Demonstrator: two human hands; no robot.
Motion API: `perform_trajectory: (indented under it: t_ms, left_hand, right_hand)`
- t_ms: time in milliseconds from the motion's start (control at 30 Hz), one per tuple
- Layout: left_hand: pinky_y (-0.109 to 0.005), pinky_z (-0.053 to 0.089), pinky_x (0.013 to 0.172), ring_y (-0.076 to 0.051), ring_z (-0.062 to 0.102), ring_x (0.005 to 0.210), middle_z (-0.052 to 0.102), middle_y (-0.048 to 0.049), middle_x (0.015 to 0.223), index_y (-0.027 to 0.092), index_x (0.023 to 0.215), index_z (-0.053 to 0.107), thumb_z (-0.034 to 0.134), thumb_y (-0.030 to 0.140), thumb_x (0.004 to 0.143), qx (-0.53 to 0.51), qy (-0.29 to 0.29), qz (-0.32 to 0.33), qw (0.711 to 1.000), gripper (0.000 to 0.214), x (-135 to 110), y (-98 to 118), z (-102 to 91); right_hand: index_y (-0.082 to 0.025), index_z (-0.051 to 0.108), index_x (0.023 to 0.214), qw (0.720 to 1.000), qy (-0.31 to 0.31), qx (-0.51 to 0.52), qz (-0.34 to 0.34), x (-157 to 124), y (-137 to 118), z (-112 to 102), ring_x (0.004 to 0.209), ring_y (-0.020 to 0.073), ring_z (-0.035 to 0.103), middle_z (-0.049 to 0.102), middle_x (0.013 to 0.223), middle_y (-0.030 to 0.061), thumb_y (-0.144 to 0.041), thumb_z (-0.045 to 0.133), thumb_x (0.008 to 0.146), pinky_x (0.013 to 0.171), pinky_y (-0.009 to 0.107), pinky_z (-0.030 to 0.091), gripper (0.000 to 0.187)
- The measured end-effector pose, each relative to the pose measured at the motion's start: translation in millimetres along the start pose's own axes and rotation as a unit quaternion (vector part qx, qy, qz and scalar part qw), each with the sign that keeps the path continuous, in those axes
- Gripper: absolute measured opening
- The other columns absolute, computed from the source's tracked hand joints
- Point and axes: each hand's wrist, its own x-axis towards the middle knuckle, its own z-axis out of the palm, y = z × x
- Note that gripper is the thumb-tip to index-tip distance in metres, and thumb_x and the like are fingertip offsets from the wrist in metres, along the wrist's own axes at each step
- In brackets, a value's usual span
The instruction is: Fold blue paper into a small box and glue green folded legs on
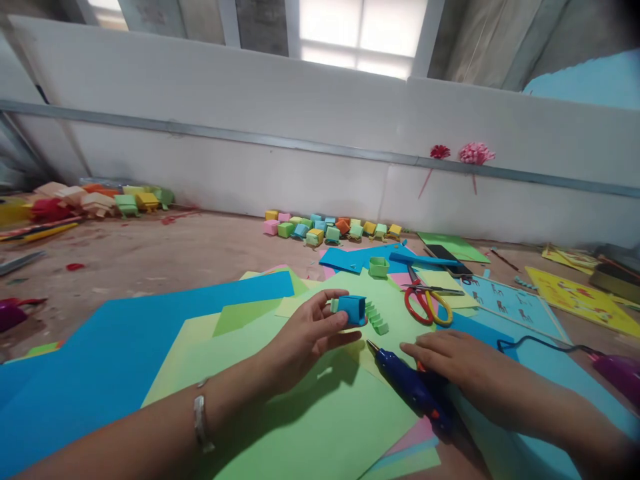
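Note:
My left hand (307,327) pinches a small blue paper box (352,310) between thumb and fingers, its open side facing right. A pale green paper piece (335,305) is on the box's left side. Just beyond the box is a pleated green paper strip (377,319). My right hand (453,357) is closed around the handle side of a dark blue glue gun (407,383), and its index finger stretches past the orange trigger. The gun's nozzle points up and left, toward the left hand. Much of the handle is hidden under the right hand.
Sheets of green paper (300,413) and blue paper (125,333) overlap on the table. Red-handled scissors (419,303) and yellow-handled scissors (440,310) lie beyond the glue gun, near a green paper box (379,267). Several small coloured boxes (320,230) line the white wall.

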Motion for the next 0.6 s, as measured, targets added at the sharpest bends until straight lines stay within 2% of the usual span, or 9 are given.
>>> perform_trajectory:
  t_ms: [67, 133, 267, 367, 433, 533, 600]
  left_hand:
    - [-0.045, 0.047, 0.096, -0.027, 0.067, 0.100, 0.066, -0.0108, 0.102, 0.018, 0.109, 0.052, 0.083, 0.027, 0.069, -0.011, 0.015, -0.031, 0.999, 0.051, 1, -4, -0.4]
    - [-0.043, 0.048, 0.097, -0.026, 0.068, 0.100, 0.066, -0.0118, 0.104, 0.018, 0.108, 0.051, 0.081, 0.025, 0.071, -0.010, 0.048, -0.054, 0.997, 0.049, 2, -7, -1.0]
    - [-0.037, 0.050, 0.095, -0.023, 0.069, 0.095, 0.068, -0.0119, 0.101, 0.016, 0.105, 0.053, 0.078, 0.023, 0.073, 0.002, 0.083, -0.079, 0.993, 0.041, 3, -9, -1.4]
    - [-0.036, 0.052, 0.094, -0.022, 0.069, 0.094, 0.069, -0.0113, 0.101, 0.016, 0.100, 0.056, 0.077, 0.020, 0.073, 0.007, 0.083, -0.070, 0.994, 0.035, 4, -10, -1.0]
    - [-0.035, 0.052, 0.094, -0.021, 0.068, 0.094, 0.069, -0.0102, 0.100, 0.017, 0.098, 0.057, 0.076, 0.019, 0.074, 0.007, 0.078, -0.069, 0.995, 0.030, 3, -10, -1.3]
    - [-0.034, 0.052, 0.094, -0.020, 0.068, 0.095, 0.070, -0.0086, 0.099, 0.017, 0.097, 0.059, 0.075, 0.018, 0.075, 0.008, 0.064, -0.076, 0.995, 0.027, 3, -10, -3.1]
    - [-0.035, 0.051, 0.097, -0.021, 0.068, 0.097, 0.070, -0.0080, 0.100, 0.018, 0.097, 0.061, 0.074, 0.018, 0.076, 0.004, 0.059, -0.077, 0.995, 0.025, 3, -11, -4.3]
  right_hand:
    - [-0.027, 0.041, 0.145, 0.999, -0.044, -0.024, -0.016, -2, 0, 7, 0.103, 0.0242, 0.062, 0.066, 0.120, 0.0102, 0.001, 0.041, 0.084, 0.093, 0.044, 0.048, 0.067]
    - [-0.027, 0.035, 0.148, 0.998, -0.045, -0.036, -0.002, -5, 2, 14, 0.099, 0.0258, 0.062, 0.066, 0.114, 0.0104, 0.001, 0.040, 0.084, 0.090, 0.048, 0.048, 0.070]
    - [-0.030, 0.024, 0.153, 0.999, -0.029, 0.013, 0.037, -13, 7, 22, 0.082, 0.0202, 0.061, 0.065, 0.098, 0.0071, -0.002, 0.043, 0.085, 0.075, 0.035, 0.053, 0.075]
    - [-0.034, 0.036, 0.148, 0.995, 0.001, 0.083, 0.061, -18, 10, 16, 0.076, 0.0182, 0.062, 0.064, 0.091, 0.0053, -0.007, 0.051, 0.084, 0.068, 0.028, 0.053, 0.072]
    - [-0.036, 0.047, 0.142, 0.989, 0.032, 0.123, 0.076, -19, 13, 6, 0.074, 0.0190, 0.063, 0.065, 0.088, 0.0057, -0.015, 0.055, 0.085, 0.063, 0.028, 0.053, 0.061]
    - [-0.033, 0.057, 0.133, 0.979, 0.091, 0.161, 0.091, -20, 20, -5, 0.087, 0.0253, 0.066, 0.068, 0.102, 0.0091, -0.031, 0.061, 0.085, 0.070, 0.033, 0.056, 0.048]
    - [-0.031, 0.061, 0.125, 0.972, 0.099, 0.183, 0.110, -21, 25, -6, 0.086, 0.0252, 0.066, 0.069, 0.103, 0.0074, -0.033, 0.062, 0.085, 0.072, 0.033, 0.055, 0.040]
